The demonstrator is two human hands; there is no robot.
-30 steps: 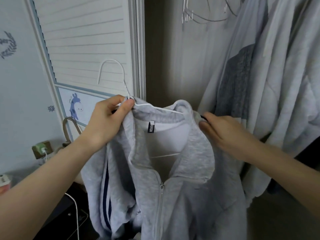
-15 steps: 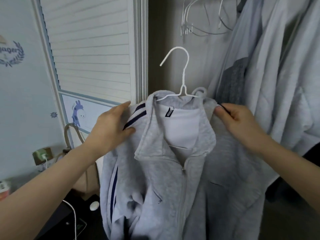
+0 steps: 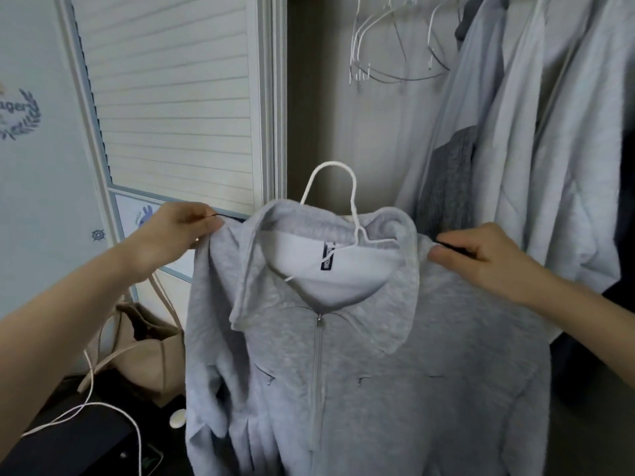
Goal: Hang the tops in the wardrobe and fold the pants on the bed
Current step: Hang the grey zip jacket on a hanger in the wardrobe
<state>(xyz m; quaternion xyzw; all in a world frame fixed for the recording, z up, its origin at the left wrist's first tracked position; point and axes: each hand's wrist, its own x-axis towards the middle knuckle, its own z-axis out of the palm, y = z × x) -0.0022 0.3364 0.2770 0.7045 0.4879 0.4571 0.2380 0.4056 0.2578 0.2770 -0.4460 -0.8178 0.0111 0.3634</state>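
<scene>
Grey zip jacket (image 3: 360, 355) on white hanger (image 3: 343, 204), held up at the open wardrobe (image 3: 343, 115).
Left hand (image 3: 175, 231) fingers pinch the left shoulder, right hand (image 3: 481, 259) fingers pinch the right (zip closed, collar spread); hung clothes (image 3: 532, 149) just right, empty hangers (image 3: 385, 46) above.

Grey zip-up top (image 3: 360, 355) hangs upright on white hanger (image 3: 347, 204).

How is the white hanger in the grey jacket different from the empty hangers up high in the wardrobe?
The white hanger sits inside the grey jacket, its hook free in the air; the empty hangers carry nothing and hang up high. The left hand and right hand grip the jacket's shoulders; nobody touches the empty hangers. Both are thin and hooked.
</scene>
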